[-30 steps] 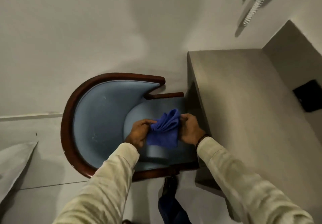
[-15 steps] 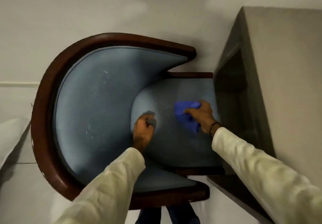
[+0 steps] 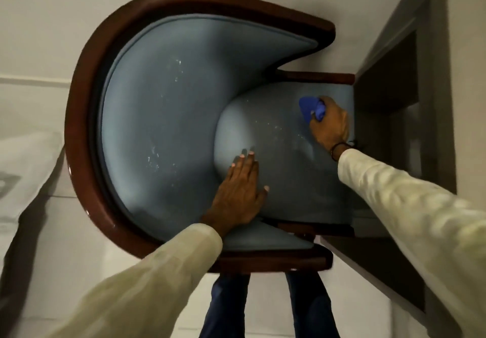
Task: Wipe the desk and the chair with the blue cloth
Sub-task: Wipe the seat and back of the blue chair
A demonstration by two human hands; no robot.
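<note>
Both hands are down on the chair [image 3: 163,117]. Spread open and holding nothing, the left hand [image 3: 238,193] lies palm-down where the seat cushion meets the curved backrest, its fingers fanned flat on the upholstery. Over at the seat's front edge, next to the desk [image 3: 436,101], the right hand [image 3: 330,127] is closed around the blue cloth [image 3: 309,107], pressing it against the cushion.

Most of that cloth is bunched up under the fingers, so only part shows: a rounded flap of bright, saturated blue poking out on the side toward the backrest, with a crumpled fold just beside the knuckles. Its colour is far stronger than the pale, dusty blue of the chair fabric.

Pale specks and smears mark the upholstery, scattered over the backrest and across the middle of the seat between the two hands. A dark, glossy wooden frame [image 3: 79,153] runs round the padded back and along both arms. Pushed up to the desk, the chair's front edge sits at the dark opening beneath the grey desktop. Cream sleeves [image 3: 394,206] cover both forearms, and a dark band [image 3: 339,148] circles the right wrist. Blue trouser legs [image 3: 226,308] show below the nearer chair arm.
</note>
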